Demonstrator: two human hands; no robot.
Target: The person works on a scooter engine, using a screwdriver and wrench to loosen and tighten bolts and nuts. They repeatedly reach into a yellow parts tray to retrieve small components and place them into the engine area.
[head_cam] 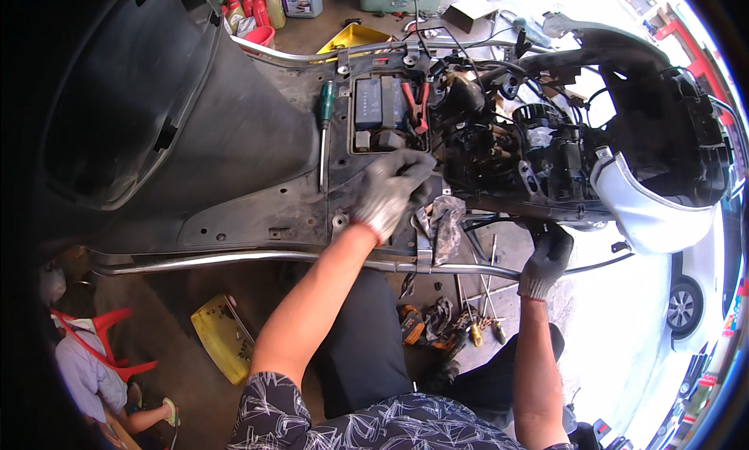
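A motor scooter with its seat and panels off lies across the view. My left hand (393, 187), in a grey work glove, is over the footboard (246, 216) just below the battery (368, 102); its fingers are bent, and what they touch is hidden. My right hand (547, 254), gloved too, reaches up under the frame's lower edge beside the engine (503, 151), its fingertips hidden. A green-handled screwdriver (326, 108) lies on the footboard. Red-handled pliers (416, 108) rest at the battery's right side. A crumpled patterned rag (447, 228) hangs by the chrome side rail (234, 261).
On the floor are a yellow tray (222, 339), several screwdrivers (475, 335) and a yellow-black power tool (412, 324). Another yellow tray (357, 37) and red bottles (257, 5) stand beyond the scooter. A silver panel (655, 210) sticks out right. A person (93, 368) is lower left, by a red chair.
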